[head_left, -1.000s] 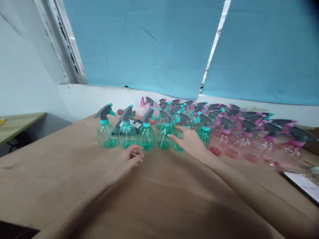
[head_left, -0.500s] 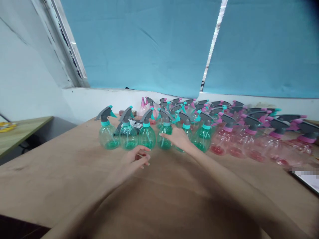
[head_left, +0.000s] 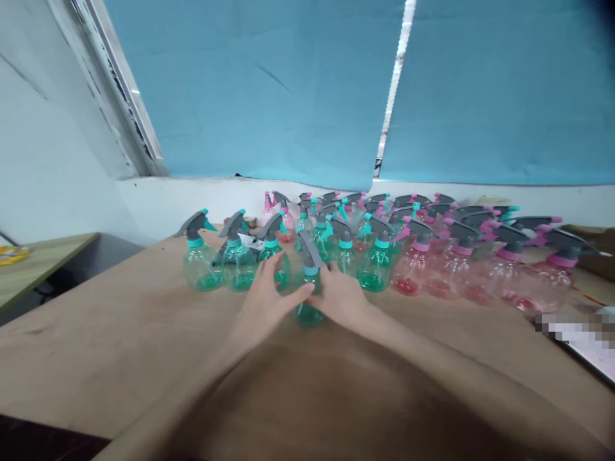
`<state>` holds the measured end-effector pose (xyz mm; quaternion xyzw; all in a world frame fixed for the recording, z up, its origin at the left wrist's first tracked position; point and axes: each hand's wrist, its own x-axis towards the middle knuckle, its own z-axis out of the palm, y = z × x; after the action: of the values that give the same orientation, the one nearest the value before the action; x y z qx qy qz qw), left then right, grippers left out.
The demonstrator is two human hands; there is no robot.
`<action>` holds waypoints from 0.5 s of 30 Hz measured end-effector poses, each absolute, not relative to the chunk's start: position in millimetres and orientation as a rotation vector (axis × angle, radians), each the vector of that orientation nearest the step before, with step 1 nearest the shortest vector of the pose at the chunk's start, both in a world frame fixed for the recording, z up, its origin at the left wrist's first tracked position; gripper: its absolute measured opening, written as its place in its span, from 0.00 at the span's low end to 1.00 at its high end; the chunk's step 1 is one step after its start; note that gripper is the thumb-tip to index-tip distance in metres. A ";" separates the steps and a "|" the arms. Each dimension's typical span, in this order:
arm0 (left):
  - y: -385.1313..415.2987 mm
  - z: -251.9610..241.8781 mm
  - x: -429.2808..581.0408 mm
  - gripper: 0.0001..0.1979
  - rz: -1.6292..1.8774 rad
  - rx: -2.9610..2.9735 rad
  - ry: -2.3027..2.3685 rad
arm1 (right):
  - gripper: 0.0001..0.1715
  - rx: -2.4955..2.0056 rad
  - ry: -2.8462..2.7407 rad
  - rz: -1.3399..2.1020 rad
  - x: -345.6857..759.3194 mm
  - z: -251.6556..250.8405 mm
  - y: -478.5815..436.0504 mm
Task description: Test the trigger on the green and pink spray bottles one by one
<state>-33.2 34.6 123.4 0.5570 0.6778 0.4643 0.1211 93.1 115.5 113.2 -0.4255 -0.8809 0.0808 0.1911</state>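
A green spray bottle with a grey trigger head stands in front of the row, between my two hands. My right hand is closed around its right side, just below the turquoise collar. My left hand is open at the other side, fingers apart and pointing up, its thumb reaching to the bottle; whether the thumb touches it I cannot tell. Behind my left fingers, another green spray bottle is partly hidden. Beyond the right hand are two more green spray bottles, one of them with bright green liquid.
Several pink spray bottles line the right, with more rows behind them. A flat device, partly pixelated, lies at the wooden table's right. Blue curtains hang at the back; a second table stands at left.
The green spray bottle has come out of the row toward me in my right hand, its head now turned. My left hand has moved up and right, opening beside it.
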 end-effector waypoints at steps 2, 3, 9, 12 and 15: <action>37.8 130.2 -17.0 0.42 1.312 1.710 1.977 | 0.35 -1.138 -2.490 0.204 101.0 111.3 102.9; 39.6 133.2 -9.3 0.42 1.300 1.734 1.969 | 0.36 -1.108 -2.488 0.194 104.8 109.8 97.6; 54.6 139.2 20.9 0.26 1.366 1.781 1.872 | 0.49 -1.044 -2.446 0.025 131.6 95.0 82.9; 62.9 134.3 28.9 0.19 1.400 1.808 1.775 | 0.51 -0.992 -2.436 -0.020 151.0 87.6 83.4; 70.9 128.0 36.5 0.19 1.412 1.789 1.701 | 0.50 -0.909 -2.442 -0.041 174.7 81.8 90.9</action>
<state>36.5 70.9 128.0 0.6222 0.5915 0.4910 0.1480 174.7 90.9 81.8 -0.3364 -0.9036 -0.0153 0.2648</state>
